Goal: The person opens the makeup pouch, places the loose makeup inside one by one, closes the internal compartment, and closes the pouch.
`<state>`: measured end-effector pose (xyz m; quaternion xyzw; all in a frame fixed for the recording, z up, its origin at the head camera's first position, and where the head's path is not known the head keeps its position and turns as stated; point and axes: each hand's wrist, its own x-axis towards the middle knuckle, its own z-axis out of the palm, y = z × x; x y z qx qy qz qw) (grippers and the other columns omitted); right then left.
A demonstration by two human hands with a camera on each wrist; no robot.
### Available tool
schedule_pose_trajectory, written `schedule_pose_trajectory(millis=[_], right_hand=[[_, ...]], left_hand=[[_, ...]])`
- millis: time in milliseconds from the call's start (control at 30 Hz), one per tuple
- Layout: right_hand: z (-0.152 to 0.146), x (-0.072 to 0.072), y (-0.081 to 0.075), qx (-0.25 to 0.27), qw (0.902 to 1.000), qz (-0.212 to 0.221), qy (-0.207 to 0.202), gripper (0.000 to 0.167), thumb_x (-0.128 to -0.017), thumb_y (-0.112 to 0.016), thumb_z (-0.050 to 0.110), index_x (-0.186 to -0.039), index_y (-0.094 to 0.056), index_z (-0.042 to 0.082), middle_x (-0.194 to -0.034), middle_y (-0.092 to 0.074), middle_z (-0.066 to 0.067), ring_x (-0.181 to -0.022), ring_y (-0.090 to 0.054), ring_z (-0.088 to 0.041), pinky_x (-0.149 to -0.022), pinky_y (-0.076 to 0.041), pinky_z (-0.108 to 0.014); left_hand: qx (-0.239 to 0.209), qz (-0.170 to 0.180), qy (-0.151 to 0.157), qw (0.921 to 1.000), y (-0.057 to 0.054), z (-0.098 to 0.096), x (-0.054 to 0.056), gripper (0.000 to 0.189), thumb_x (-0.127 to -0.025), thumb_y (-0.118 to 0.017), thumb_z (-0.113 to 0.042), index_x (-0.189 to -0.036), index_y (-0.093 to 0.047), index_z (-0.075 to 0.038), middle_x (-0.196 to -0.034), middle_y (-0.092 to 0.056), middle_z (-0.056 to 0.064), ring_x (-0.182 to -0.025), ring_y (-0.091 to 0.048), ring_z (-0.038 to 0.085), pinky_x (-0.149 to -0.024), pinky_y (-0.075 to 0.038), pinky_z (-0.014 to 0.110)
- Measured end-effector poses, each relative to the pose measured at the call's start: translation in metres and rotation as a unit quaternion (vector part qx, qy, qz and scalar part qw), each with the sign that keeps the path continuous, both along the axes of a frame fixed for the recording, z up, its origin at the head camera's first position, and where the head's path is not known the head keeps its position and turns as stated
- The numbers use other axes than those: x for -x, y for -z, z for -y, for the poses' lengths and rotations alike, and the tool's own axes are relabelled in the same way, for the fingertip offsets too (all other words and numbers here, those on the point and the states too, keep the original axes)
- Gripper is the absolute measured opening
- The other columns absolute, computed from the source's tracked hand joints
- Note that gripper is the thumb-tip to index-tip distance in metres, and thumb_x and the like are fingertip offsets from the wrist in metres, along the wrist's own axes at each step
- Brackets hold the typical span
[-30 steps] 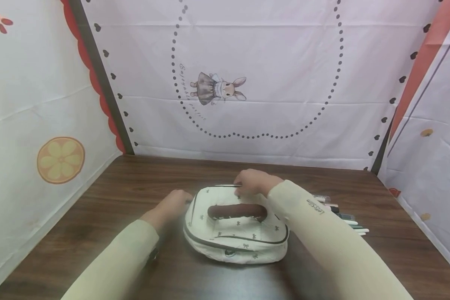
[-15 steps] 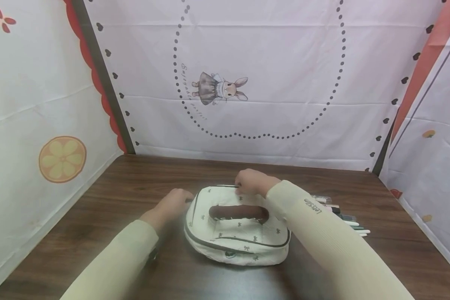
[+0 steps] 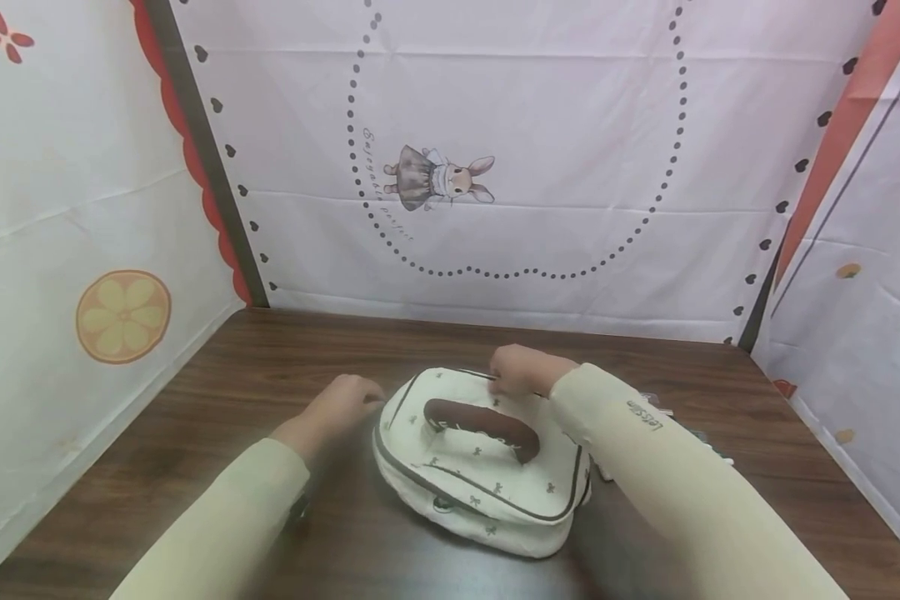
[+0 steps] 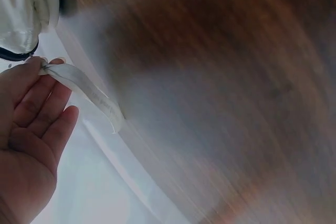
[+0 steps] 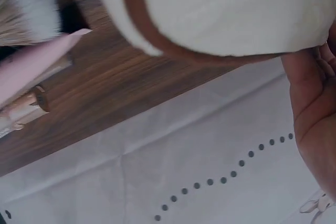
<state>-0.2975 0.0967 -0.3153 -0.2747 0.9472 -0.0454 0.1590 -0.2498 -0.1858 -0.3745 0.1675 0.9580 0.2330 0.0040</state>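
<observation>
A white cosmetic bag (image 3: 480, 475) with small bow prints and dark piping sits on the table, its brown handle (image 3: 483, 419) on top. At its left end is my left hand (image 3: 336, 414). In the left wrist view, that hand's (image 4: 37, 114) thumb and fingers pinch a pale ribbon pull (image 4: 86, 87) close to the bag's dark zipper edge. My right hand (image 3: 528, 371) grips the far edge of the bag. In the right wrist view, the thumb of this hand (image 5: 315, 103) lies against the brown-trimmed rim of the bag (image 5: 236, 14); its other fingers are mostly hidden.
To the right, partly behind my right sleeve (image 3: 637, 442), lie several slim makeup items. The right wrist view shows a fluffy brush (image 5: 31, 11), a pink flat piece (image 5: 39, 66) and a clear tube (image 5: 23, 111). Printed cloth (image 3: 540, 150) stands around the table.
The bag has turned clockwise, its right end swinging nearer to me, and its handle now slants. My right hand has shifted slightly right with it; my left hand has barely moved.
</observation>
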Motion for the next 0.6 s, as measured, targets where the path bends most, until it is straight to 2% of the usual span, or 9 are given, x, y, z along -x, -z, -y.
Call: schedule_pose_trajectory(millis=[133, 300, 367, 600], right_hand=[[-0.008, -0.003, 0.0, 0.01, 0.9997, 0.013, 0.016, 0.02, -0.092, -0.063, 0.019, -0.078, -0.064, 0.005, -0.073, -0.057, -0.001, -0.062, -0.049, -0.013, -0.056, -0.045, -0.025], [-0.016, -0.005, 0.003, 0.021, 0.9981, 0.017, 0.055, 0.022, -0.092, -0.063, 0.018, -0.074, -0.063, 0.006, -0.067, -0.052, 0.0, -0.057, -0.044, -0.012, -0.052, -0.041, -0.023], [-0.017, -0.005, 0.004, 0.024, 0.9972, 0.012, 0.07, 0.021, -0.092, -0.063, 0.017, -0.075, -0.064, 0.006, -0.068, -0.054, -0.001, -0.059, -0.045, -0.012, -0.053, -0.041, -0.023], [-0.023, -0.005, 0.006, 0.034, 0.9944, 0.004, 0.1, 0.018, -0.092, -0.062, 0.016, -0.091, -0.069, 0.0, -0.085, -0.066, -0.008, -0.073, -0.058, -0.018, -0.067, -0.052, -0.03]], left_hand=[[0.007, -0.025, 0.014, 0.9996, 0.0, 0.001, 0.001, 0.011, -0.09, -0.063, -0.011, -0.09, -0.074, -0.008, -0.091, -0.073, 0.006, -0.089, -0.068, 0.025, -0.085, -0.054, 0.043], [0.008, -0.064, 0.036, 0.9973, -0.002, 0.002, 0.001, 0.01, -0.089, -0.064, -0.009, -0.088, -0.074, -0.006, -0.089, -0.073, 0.007, -0.087, -0.069, 0.026, -0.084, -0.055, 0.043], [0.006, -0.064, 0.037, 0.9972, -0.003, 0.001, 0.0, 0.011, -0.089, -0.064, -0.009, -0.089, -0.074, -0.005, -0.089, -0.073, 0.008, -0.087, -0.069, 0.027, -0.083, -0.055, 0.043], [0.002, -0.052, 0.031, 0.9982, -0.009, 0.0, -0.008, 0.011, -0.09, -0.063, -0.009, -0.091, -0.074, -0.005, -0.09, -0.073, 0.007, -0.089, -0.069, 0.027, -0.084, -0.054, 0.044]])
